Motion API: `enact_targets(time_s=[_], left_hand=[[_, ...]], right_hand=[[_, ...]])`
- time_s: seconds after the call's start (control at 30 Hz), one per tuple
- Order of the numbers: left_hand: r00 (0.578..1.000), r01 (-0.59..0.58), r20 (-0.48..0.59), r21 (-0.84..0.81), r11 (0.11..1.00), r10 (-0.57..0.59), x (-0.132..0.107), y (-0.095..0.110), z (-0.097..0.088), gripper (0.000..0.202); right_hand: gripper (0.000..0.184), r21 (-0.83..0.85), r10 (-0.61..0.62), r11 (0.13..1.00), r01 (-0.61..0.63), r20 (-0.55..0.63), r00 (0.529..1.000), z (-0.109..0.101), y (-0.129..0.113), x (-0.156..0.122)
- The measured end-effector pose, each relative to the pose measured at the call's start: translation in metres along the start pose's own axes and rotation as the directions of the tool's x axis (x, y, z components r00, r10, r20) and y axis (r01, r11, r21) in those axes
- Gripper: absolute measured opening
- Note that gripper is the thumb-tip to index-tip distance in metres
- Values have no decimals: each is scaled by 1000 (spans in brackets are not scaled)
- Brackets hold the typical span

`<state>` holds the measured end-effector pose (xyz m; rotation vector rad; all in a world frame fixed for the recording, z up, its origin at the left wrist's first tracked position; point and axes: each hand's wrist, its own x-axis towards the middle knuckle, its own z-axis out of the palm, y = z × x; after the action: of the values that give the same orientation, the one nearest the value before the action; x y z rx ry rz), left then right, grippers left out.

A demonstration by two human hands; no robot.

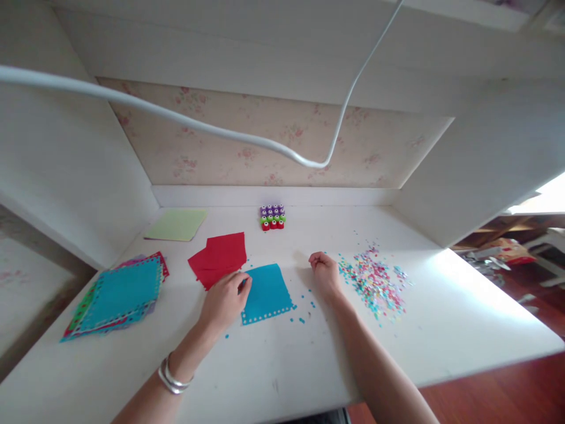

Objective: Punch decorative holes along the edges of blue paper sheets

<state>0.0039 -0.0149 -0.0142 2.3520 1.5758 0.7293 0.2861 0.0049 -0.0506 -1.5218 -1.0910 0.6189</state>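
A blue sheet of paper (pixel 267 291) lies on the white table, with small holes punched along its front edge. My left hand (pixel 227 297), with two silver bangles at the wrist, is closed at the sheet's left edge, thumb and finger pinched there. To the right of the sheet, my right hand (pixel 325 272) rests with its fingers curled in; whatever is inside them is hidden. Loose blue paper dots (pixel 302 320) lie between the sheet and my right forearm. Red sheets of paper (pixel 223 256) overlap just behind my left hand.
A stack of hole-edged coloured sheets (pixel 123 294) lies at the left, pale green paper (pixel 176 225) behind it. Small purple, green and red paper punches (pixel 272 218) stand in rows at the back. Multicoloured confetti (pixel 377 280) is heaped right. A white cable (pixel 212 126) hangs across above.
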Motion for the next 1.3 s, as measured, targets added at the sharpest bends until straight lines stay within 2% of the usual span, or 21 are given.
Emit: enact_targets(time_s=[0.07, 0.17, 0.3, 0.37, 0.43, 0.5, 0.6, 0.7, 0.8, 0.87, 1.03, 1.1, 1.2, 1.3], left_hand=[[1000, -20, 0, 15, 1000, 20, -1, 0, 2, 22], [993, -114, -2, 52, 992, 114, -2, 4, 5, 25], [971, -235, 58, 57, 970, 232, -4, 16, 8, 26], [962, -259, 97, 42, 965, 254, -5, 20, 8, 29], [958, -264, 118, 23, 964, 260, -5, 22, 10, 29], [959, -258, 124, 12, 966, 255, -4, 21, 11, 25], [967, -242, 93, 26, 970, 239, -3, 17, 13, 25], [983, -182, 32, 70, 981, 180, 0, 13, 14, 22], [991, -130, -5, 67, 989, 131, 1, 10, 14, 22], [991, -133, -14, 41, 990, 134, 1, 10, 14, 23], [989, -151, 14, 39, 988, 150, -2, 15, 14, 22], [990, -143, 21, 43, 989, 142, -2, 16, 15, 22], [991, -130, 14, 13, 991, 130, -2, 14, 15, 23], [994, -112, -3, -71, 991, 112, 0, 11, 16, 27]], right_hand=[[24, -18, -13, 1000, 14, 21, 1000, 1, 1, 1], [24, -42, -49, 998, 52, 71, 996, 2, -1, -2], [27, -71, -122, 988, 136, 178, 977, 5, -15, -10], [31, -125, -209, 959, 253, 287, 935, 6, -23, -15], [38, -229, -279, 889, 397, 416, 865, 7, -30, -19], [41, -339, -278, 804, 488, 512, 813, 7, -34, -22], [35, -435, -226, 747, 503, 545, 807, 5, -36, -24], [32, -476, -166, 760, 442, 515, 841, -1, -36, -22], [46, -453, -62, 842, 292, 457, 888, -5, -33, -19], [52, -418, -25, 882, 218, 421, 907, -6, -32, -17], [52, -341, 9, 933, 117, 348, 937, -5, -30, -15], [48, -283, 19, 956, 76, 317, 948, -3, -29, -15], [32, -158, 61, 987, -15, 290, 955, -2, -25, -15], [31, -26, 120, 993, -118, 297, 947, 0, -25, -16]])
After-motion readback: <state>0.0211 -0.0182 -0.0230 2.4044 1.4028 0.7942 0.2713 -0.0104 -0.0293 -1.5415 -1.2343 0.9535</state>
